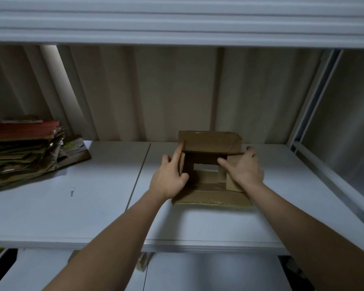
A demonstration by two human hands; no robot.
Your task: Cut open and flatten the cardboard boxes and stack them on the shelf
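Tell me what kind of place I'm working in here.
Probably a storage room or stockroom. You are at a white metal shelf backed by a corrugated wall, with a pile of flattened cardboard on its left side and another cardboard box under your hands.

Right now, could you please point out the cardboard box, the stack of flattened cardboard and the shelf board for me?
cardboard box (pixel 210 141): head view, on its raised far flap.
stack of flattened cardboard (pixel 19 152): head view, on its layered front edge.
shelf board (pixel 72 217): head view, on bare white surface.
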